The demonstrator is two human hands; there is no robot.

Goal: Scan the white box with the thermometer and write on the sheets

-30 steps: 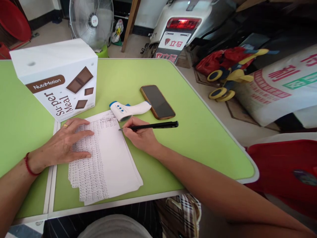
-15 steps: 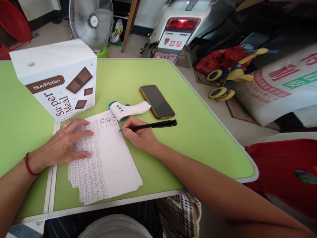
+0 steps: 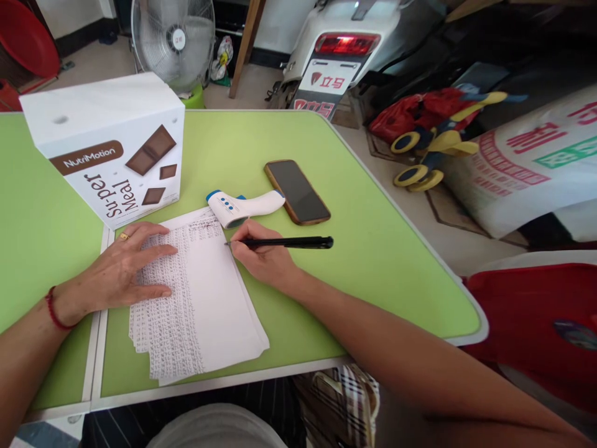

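Note:
A black pen point(image 3: 303, 242) is gripped by my right hand point(image 3: 261, 252), its tip at the upper right edge of the top sheet. The stack of paper sheets point(image 3: 224, 311) lies slightly fanned out, with rows of handwriting on the left part and blank white on the right. My left hand point(image 3: 125, 267) rests with fingers spread on the written part. A white and blue infrared thermometer point(image 3: 247, 206) lies just beyond the paper, over its top corner. Close by lies a dark phone point(image 3: 298, 191) in a brown case, face up.
A white NutriMotion box point(image 3: 107, 155) stands on the green table point(image 3: 373, 274) at the upper left. Beyond the table are a fan point(image 3: 172, 40) and a white scooter point(image 3: 345, 37). A red chair point(image 3: 536, 311) is at the right, near a toy tricycle point(image 3: 433, 149).
The pen's back end has swung slightly down toward me, while its tip stays near the same spot on the paper. My left hand keeps its place.

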